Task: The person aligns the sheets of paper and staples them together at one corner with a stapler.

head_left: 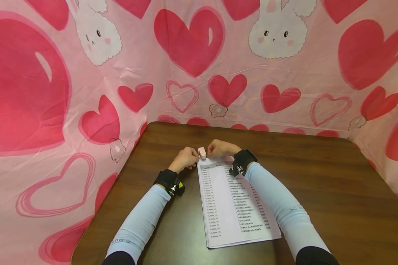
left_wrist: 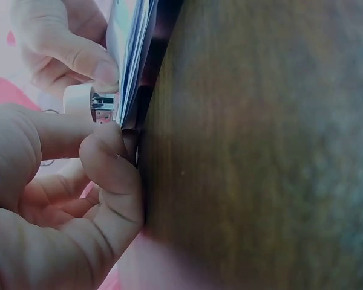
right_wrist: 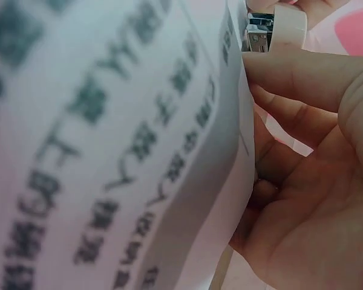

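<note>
A stack of printed sheets [head_left: 232, 206] lies on the table, its far edge lifted a little. At its far left corner sits a small pale pink stapler [head_left: 202, 153], its metal front end facing the paper edge in the left wrist view. My left hand [head_left: 186, 158] pinches the corner of the stack between thumb and index finger, right beside the stapler. On the stapler's other side, my right hand [head_left: 223, 148] grips the top edge, thumb on the printed face [right_wrist: 187, 139] side and fingers behind. Whether the stapler's jaws have paper between them I cannot tell.
The dark brown wooden table [head_left: 318, 191] extends around the stack on both sides. A pink curtain [head_left: 199, 55] with hearts and rabbits hangs close behind the table and along its sides.
</note>
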The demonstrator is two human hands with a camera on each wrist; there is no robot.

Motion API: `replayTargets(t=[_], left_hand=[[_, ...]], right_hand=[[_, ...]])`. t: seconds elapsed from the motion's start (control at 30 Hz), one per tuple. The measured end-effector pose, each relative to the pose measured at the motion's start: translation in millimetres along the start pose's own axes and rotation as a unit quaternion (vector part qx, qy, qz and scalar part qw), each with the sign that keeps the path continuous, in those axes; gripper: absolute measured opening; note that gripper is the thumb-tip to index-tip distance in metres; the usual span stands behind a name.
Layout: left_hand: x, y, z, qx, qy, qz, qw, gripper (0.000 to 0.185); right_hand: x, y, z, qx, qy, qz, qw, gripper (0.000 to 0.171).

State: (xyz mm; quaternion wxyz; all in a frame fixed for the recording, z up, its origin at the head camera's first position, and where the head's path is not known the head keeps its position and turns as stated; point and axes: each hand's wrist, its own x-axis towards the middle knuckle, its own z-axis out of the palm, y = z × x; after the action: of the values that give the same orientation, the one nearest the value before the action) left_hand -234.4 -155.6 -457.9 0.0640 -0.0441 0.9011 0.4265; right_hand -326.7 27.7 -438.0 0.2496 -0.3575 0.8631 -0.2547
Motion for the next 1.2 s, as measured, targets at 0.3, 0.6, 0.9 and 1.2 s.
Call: replayTargets(t=[0.3, 0.6, 0.9, 1.2], left_hand=[[-0.6, 5.1, -11.2, 0.04, 0.028, 0.029, 0.9984, 0.014], [4.7, 43.6, -47.9, 0.14, -0.008, 0.075, 0.9872, 0.025], [18.8, 48.8, -48.4, 0.179, -0.132, 0.042, 0.9741, 0.031], [26.6, 44.9, -38.8, 0.146, -0.178, 0.036, 0.9725, 0.043]], right_hand=[[-2, -7, -7, -0.032, 0.043, 0.014, 0.998, 0.007], [-6, -41, -40, -0.053, -0.041, 0.053, 0.996, 0.016], [12, -52, -38, -0.091, -0.107, 0.088, 0.986, 0.018], [18, -45, -30, -0.071, -0.108, 0.08, 0.988, 0.012]])
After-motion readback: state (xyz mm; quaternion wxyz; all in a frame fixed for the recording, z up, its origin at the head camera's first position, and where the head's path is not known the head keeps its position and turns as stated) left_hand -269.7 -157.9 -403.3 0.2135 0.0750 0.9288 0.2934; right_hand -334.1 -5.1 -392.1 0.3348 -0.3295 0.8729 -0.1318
